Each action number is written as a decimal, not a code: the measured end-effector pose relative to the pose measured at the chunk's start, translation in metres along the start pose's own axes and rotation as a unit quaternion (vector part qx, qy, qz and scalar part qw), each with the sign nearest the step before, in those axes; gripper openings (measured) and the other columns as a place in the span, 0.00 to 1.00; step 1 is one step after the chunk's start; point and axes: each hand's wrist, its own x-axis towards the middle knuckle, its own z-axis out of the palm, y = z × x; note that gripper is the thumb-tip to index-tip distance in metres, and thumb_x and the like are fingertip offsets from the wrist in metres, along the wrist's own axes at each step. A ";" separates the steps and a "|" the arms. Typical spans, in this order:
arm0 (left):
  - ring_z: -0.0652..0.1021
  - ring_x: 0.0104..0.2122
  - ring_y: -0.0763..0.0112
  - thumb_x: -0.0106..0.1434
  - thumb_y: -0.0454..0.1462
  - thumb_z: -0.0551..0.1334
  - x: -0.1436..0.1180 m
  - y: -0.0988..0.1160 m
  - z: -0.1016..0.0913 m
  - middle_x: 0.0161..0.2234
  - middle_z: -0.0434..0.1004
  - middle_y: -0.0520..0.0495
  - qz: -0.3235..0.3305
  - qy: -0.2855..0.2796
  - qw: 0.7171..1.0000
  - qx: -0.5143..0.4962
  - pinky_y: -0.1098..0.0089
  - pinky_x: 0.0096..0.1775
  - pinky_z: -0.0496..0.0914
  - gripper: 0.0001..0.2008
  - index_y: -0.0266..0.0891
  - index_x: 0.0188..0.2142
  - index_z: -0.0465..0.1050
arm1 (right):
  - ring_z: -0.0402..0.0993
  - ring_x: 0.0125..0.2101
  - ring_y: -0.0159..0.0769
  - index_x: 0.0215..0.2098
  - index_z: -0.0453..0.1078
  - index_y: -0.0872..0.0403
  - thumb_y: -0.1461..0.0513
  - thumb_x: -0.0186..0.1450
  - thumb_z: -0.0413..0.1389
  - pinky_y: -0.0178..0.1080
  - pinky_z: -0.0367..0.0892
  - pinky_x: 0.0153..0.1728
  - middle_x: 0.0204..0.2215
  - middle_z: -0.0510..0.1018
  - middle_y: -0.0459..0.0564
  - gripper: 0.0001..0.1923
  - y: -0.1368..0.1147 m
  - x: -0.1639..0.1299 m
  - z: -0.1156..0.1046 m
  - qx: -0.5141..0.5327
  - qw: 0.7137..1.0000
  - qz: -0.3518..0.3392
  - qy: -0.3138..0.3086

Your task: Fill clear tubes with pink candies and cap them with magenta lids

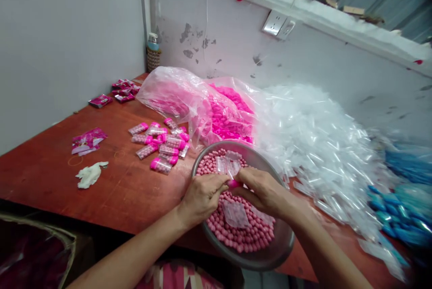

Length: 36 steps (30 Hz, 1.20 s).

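My left hand [203, 195] and my right hand [261, 188] meet over a grey bowl [286, 253] of round pink beads [248, 238]. Between their fingertips shows a bright pink cap [233, 184]; both hands are closed on it. Fingers cover most of what it is attached to. On the beads lie several clear plastic containers [236, 214]. Left of the bowl, a group of small clear bottles [168, 150] with pink caps, filled with beads, lies on the table.
Behind the bowl on the red-brown table [135, 199] spreads a clear bag [168, 88] of pink caps [229, 115]. A large heap of clear empty containers [317, 140] covers the right side. Pink packets [89, 139], a crumpled white scrap [90, 174] and blue items [401, 217] lie about.
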 end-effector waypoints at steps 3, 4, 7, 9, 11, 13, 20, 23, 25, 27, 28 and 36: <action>0.78 0.35 0.67 0.62 0.32 0.56 0.002 0.002 -0.002 0.36 0.80 0.45 -0.017 0.010 1.000 -0.005 0.70 0.40 0.70 0.11 0.37 0.42 0.74 | 0.62 0.23 0.31 0.27 0.62 0.55 0.57 0.65 0.49 0.33 0.56 0.26 0.21 0.67 0.45 0.12 -0.002 -0.001 0.009 0.046 0.998 0.018 0.049; 0.78 0.36 0.68 0.62 0.32 0.56 0.003 0.003 -0.003 0.36 0.80 0.45 -0.033 0.018 0.999 -0.014 0.70 0.40 0.70 0.11 0.38 0.41 0.74 | 0.63 0.23 0.30 0.29 0.63 0.55 0.57 0.65 0.49 0.33 0.57 0.26 0.21 0.68 0.45 0.11 -0.002 -0.001 0.012 0.079 0.993 0.034 0.079; 0.78 0.37 0.69 0.62 0.34 0.56 0.008 0.006 -0.004 0.36 0.80 0.47 -0.083 0.025 0.995 -0.045 0.72 0.41 0.70 0.10 0.38 0.39 0.76 | 0.67 0.26 0.30 0.35 0.66 0.55 0.58 0.65 0.50 0.32 0.61 0.28 0.26 0.72 0.47 0.08 -0.001 -0.004 0.016 0.153 0.975 0.090 0.135; 0.78 0.38 0.69 0.62 0.34 0.56 0.010 0.007 -0.003 0.37 0.80 0.48 -0.107 0.036 0.991 -0.066 0.73 0.41 0.69 0.10 0.39 0.40 0.76 | 0.69 0.27 0.31 0.36 0.67 0.54 0.58 0.65 0.50 0.32 0.63 0.30 0.27 0.73 0.47 0.08 0.001 -0.008 0.013 0.164 0.969 0.123 0.138; 0.77 0.39 0.69 0.62 0.34 0.57 0.011 0.008 -0.003 0.39 0.79 0.49 -0.125 0.052 0.987 -0.087 0.73 0.42 0.69 0.10 0.39 0.41 0.75 | 0.70 0.26 0.31 0.37 0.67 0.54 0.58 0.64 0.51 0.32 0.64 0.28 0.27 0.74 0.47 0.08 0.002 -0.011 0.010 0.171 0.962 0.153 0.147; 0.77 0.39 0.69 0.61 0.34 0.58 0.012 0.008 -0.002 0.39 0.79 0.49 -0.131 0.054 0.985 -0.101 0.74 0.42 0.69 0.10 0.39 0.40 0.75 | 0.70 0.26 0.31 0.37 0.67 0.54 0.57 0.64 0.51 0.32 0.64 0.27 0.28 0.74 0.47 0.09 0.001 -0.012 0.009 0.170 0.956 0.167 0.168; 0.77 0.38 0.69 0.60 0.32 0.58 0.009 0.008 -0.003 0.37 0.80 0.50 -0.141 0.073 0.977 -0.143 0.73 0.41 0.69 0.09 0.39 0.39 0.76 | 0.71 0.27 0.32 0.35 0.67 0.54 0.59 0.64 0.51 0.32 0.64 0.26 0.27 0.75 0.48 0.07 -0.010 0.000 0.010 0.111 0.967 0.145 0.177; 0.78 0.37 0.69 0.60 0.32 0.58 0.007 0.009 -0.003 0.36 0.80 0.50 -0.138 0.081 0.978 -0.132 0.74 0.40 0.69 0.09 0.39 0.38 0.76 | 0.70 0.26 0.31 0.35 0.65 0.54 0.61 0.64 0.51 0.33 0.63 0.28 0.26 0.73 0.46 0.05 -0.014 0.000 0.012 0.087 0.974 0.106 0.181; 0.78 0.36 0.69 0.60 0.32 0.58 0.006 0.009 -0.003 0.35 0.80 0.49 -0.128 0.077 0.982 -0.117 0.74 0.40 0.69 0.09 0.38 0.37 0.76 | 0.69 0.26 0.31 0.35 0.64 0.54 0.62 0.64 0.51 0.33 0.63 0.28 0.26 0.72 0.46 0.03 -0.016 -0.003 0.016 0.065 0.976 0.089 0.189; 0.78 0.35 0.69 0.60 0.32 0.58 0.005 0.008 -0.003 0.34 0.80 0.47 -0.115 0.071 0.986 -0.100 0.74 0.39 0.69 0.09 0.37 0.37 0.77 | 0.69 0.27 0.31 0.35 0.63 0.54 0.62 0.65 0.51 0.33 0.63 0.29 0.26 0.72 0.46 0.03 -0.016 -0.006 0.022 0.048 0.976 0.081 0.196; 0.78 0.35 0.69 0.60 0.32 0.58 0.004 0.007 -0.003 0.34 0.80 0.47 -0.109 0.067 0.988 -0.092 0.73 0.39 0.69 0.09 0.37 0.37 0.77 | 0.68 0.27 0.32 0.34 0.62 0.54 0.62 0.65 0.50 0.33 0.62 0.29 0.26 0.71 0.46 0.03 -0.015 -0.007 0.024 0.041 0.976 0.077 0.198; 0.77 0.35 0.68 0.61 0.32 0.57 0.007 0.003 -0.004 0.34 0.79 0.47 -0.118 0.045 0.985 -0.118 0.71 0.40 0.69 0.10 0.37 0.38 0.77 | 0.66 0.23 0.34 0.30 0.64 0.55 0.60 0.65 0.48 0.35 0.61 0.25 0.22 0.70 0.48 0.08 -0.007 0.006 0.019 -0.011 0.989 0.020 0.147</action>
